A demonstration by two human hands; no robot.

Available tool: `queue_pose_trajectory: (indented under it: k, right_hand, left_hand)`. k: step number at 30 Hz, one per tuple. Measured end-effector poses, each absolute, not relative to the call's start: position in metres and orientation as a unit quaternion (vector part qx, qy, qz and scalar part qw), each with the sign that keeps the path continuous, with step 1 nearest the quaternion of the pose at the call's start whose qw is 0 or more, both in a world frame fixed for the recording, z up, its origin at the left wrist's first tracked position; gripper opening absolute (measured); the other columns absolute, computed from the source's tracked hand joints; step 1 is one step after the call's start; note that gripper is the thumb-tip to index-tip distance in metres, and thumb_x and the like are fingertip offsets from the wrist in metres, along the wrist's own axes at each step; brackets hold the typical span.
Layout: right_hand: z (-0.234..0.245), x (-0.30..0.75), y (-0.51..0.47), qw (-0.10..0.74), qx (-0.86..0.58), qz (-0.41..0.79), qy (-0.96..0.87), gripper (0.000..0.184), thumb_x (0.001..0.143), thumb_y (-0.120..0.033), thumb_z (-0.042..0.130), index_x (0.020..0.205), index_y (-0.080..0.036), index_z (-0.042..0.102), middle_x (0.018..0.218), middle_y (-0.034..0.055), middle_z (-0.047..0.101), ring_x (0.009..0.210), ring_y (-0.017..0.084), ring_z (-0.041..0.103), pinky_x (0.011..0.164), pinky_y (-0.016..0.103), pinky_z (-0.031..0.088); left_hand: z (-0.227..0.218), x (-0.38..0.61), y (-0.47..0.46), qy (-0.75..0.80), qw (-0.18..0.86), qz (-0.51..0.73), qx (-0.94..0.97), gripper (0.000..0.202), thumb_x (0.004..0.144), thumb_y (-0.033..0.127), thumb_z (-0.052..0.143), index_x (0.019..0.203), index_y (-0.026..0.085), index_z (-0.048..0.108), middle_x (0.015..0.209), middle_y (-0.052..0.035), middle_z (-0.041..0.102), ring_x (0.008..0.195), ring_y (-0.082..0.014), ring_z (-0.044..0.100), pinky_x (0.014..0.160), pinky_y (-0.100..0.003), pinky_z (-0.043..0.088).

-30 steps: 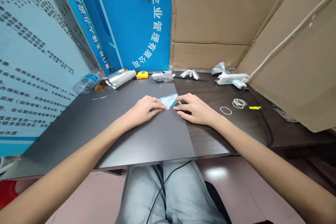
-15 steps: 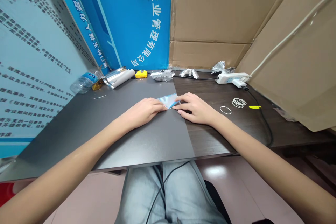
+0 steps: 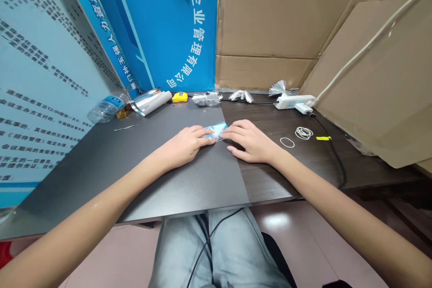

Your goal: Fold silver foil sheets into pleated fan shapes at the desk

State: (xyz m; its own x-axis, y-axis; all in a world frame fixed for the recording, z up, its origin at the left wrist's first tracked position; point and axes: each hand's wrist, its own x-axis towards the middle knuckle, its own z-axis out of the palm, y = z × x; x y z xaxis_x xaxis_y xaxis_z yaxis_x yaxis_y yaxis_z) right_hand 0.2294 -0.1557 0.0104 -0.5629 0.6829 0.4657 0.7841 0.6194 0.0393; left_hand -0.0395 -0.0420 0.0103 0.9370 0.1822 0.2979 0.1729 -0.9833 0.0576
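Note:
A small piece of shiny foil, reflecting blue and white, lies between my hands on the table. My left hand has its fingers and thumb close together on the foil's left end, pinching it. From the other side, my right hand rests its outstretched fingertips on the right end, with the thumb apart from them on the table. Fingers cover both ends of the foil. To the right of my right hand lie a single white rubber band and a small pile of white rubber bands.
Along the back stand a plastic bottle, a foil roll, a yellow tape measure, tied foil-strip bundles and a white power strip. A yellow strip lies near a black cable. Cardboard and blue panels enclose the table.
The foil now looks flatter and narrower between my hands. My right fingertips have shifted slightly left over its edge, and the left fingers have moved a little further onto it.

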Motion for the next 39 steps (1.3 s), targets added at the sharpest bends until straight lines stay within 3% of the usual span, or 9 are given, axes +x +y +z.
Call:
queue_pose_trajectory:
  k: [14, 24, 28, 31, 33, 39]
  right_hand:
    - [0.008, 0.23, -0.154, 0.178, -0.432, -0.121, -0.876, 0.03, 0.105, -0.035, 0.056, 0.122, -0.021, 0.076, 0.114, 0.01, 0.076, 0.114, 0.03, 0.059, 0.103, 0.05, 0.043]
    - [0.002, 0.239, -0.148, 0.26, -0.49, -0.034, -0.831, 0.023, 0.102, -0.028, 0.059, 0.115, -0.022, 0.077, 0.11, 0.0072, 0.078, 0.107, 0.026, 0.062, 0.1, 0.046, 0.05]
    - [0.002, 0.245, -0.145, 0.312, -0.487, -0.003, -0.816, 0.034, 0.097, -0.028, 0.063, 0.13, -0.022, 0.071, 0.127, 0.0096, 0.071, 0.122, 0.028, 0.059, 0.108, 0.05, 0.049]
    - [0.009, 0.247, -0.138, 0.338, -0.471, -0.013, -0.815, 0.045, 0.097, -0.023, 0.058, 0.141, -0.026, 0.064, 0.151, 0.0103, 0.057, 0.141, 0.03, 0.049, 0.118, 0.058, 0.041]
    - [0.015, 0.243, -0.131, 0.34, -0.459, -0.018, -0.82, 0.047, 0.097, -0.018, 0.052, 0.141, -0.028, 0.065, 0.156, 0.0077, 0.054, 0.143, 0.029, 0.046, 0.121, 0.06, 0.036]
    - [0.017, 0.224, -0.121, 0.229, -0.407, 0.013, -0.884, 0.038, 0.096, -0.013, 0.05, 0.122, -0.024, 0.076, 0.125, 0.0033, 0.076, 0.131, 0.026, 0.055, 0.117, 0.051, 0.042]
  left_hand:
    - [0.015, -0.034, -0.049, 0.121, 0.053, 0.139, 0.981, 0.046, 0.1, 0.008, 0.037, 0.128, 0.023, 0.071, 0.128, -0.0071, 0.073, 0.113, -0.0227, 0.063, 0.102, -0.036, 0.05]
    - [0.016, -0.029, -0.057, 0.133, 0.004, 0.108, 0.985, 0.054, 0.098, 0.006, 0.035, 0.141, 0.02, 0.064, 0.131, -0.0099, 0.069, 0.102, -0.0229, 0.062, 0.098, -0.037, 0.046]
    - [0.018, -0.029, -0.06, 0.142, 0.015, 0.099, 0.985, 0.056, 0.096, 0.007, 0.037, 0.143, 0.02, 0.064, 0.136, -0.0106, 0.066, 0.108, -0.0244, 0.062, 0.101, -0.04, 0.046]
    - [0.02, -0.029, -0.062, 0.152, 0.021, 0.099, 0.983, 0.055, 0.094, 0.01, 0.041, 0.142, 0.021, 0.065, 0.136, -0.0107, 0.067, 0.108, -0.0267, 0.062, 0.101, -0.043, 0.047]
    - [0.019, -0.03, -0.062, 0.153, 0.025, 0.102, 0.983, 0.054, 0.094, 0.012, 0.042, 0.141, 0.021, 0.066, 0.137, -0.0104, 0.067, 0.112, -0.0281, 0.062, 0.103, -0.045, 0.047]
    - [0.015, -0.033, -0.058, 0.148, 0.044, 0.109, 0.982, 0.054, 0.094, 0.014, 0.042, 0.142, 0.023, 0.064, 0.143, -0.007, 0.065, 0.121, -0.0289, 0.06, 0.106, -0.046, 0.044]
